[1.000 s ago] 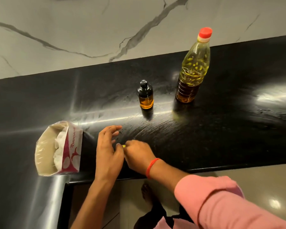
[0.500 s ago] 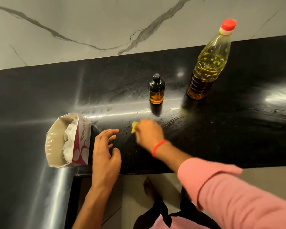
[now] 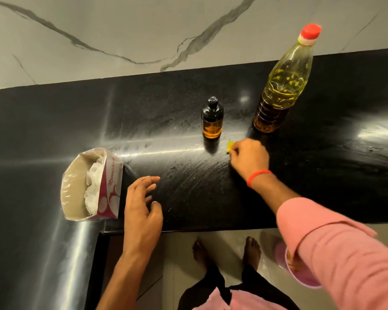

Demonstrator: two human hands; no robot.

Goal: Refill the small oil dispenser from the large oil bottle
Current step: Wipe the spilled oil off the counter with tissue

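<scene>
the right hand [image 3: 249, 156] pinches a small yellow piece [image 3: 229, 147] at five o'clock of the small amber glass dispenser with black cap [image 3: 212, 118], the left hand [image 3: 141, 206] hovers open and empty, and a careless reach could topple the tall clear plastic oil bottle with red cap [image 3: 282, 83] at two o'clock.

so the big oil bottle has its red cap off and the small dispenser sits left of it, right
Not quite: the head view shows the big oil bottle with its red cap on, closed. The small dispenser does sit left of it on the counter.
</scene>
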